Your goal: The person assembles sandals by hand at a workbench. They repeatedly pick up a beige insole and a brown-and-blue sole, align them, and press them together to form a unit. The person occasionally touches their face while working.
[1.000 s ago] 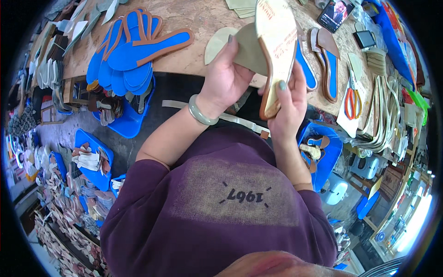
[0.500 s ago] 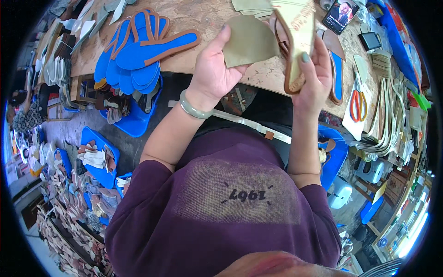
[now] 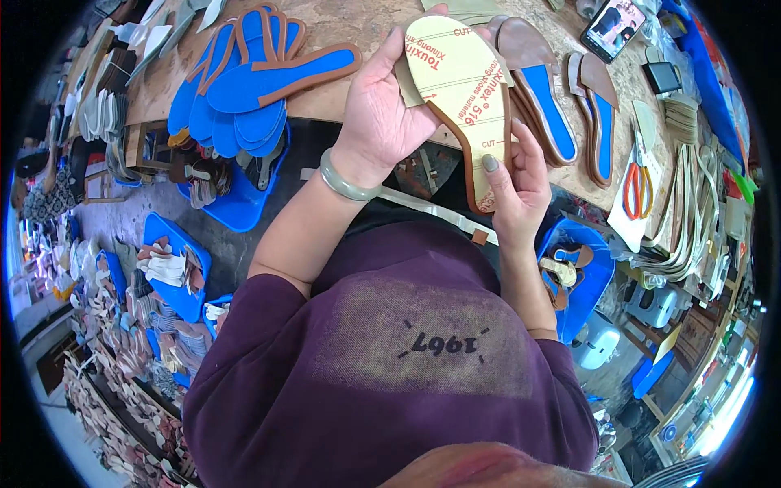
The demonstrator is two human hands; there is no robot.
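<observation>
A pale yellow insole (image 3: pixel 468 98) with red print and a brown edge is held up with its narrow heel end toward me. My right hand (image 3: pixel 522 183) is closed on that end, thumb on the printed face. The insole's wide end lies over a rounded olive-coloured sheet piece (image 3: pixel 407 85), mostly hidden now. My left hand (image 3: pixel 386 118) is closed round the left side of this piece, beside the insole. Just beyond my right hand, brown-edged blue insoles with brown uppers (image 3: pixel 541 93) lie on the workbench (image 3: pixel 325 106).
Blue insoles (image 3: pixel 281 77) are fanned at the bench's left. To the right lie a phone (image 3: pixel 612 31), a black case (image 3: pixel 661 77), orange-handled scissors (image 3: pixel 637 183) and long pale strips (image 3: pixel 687 199). Blue bins (image 3: pixel 587 281) holding shoe parts stand below the bench.
My right hand has brought the insole left and toward me, its wide end now covering most of the olive piece. The slipper-like pair behind it has come into view.
</observation>
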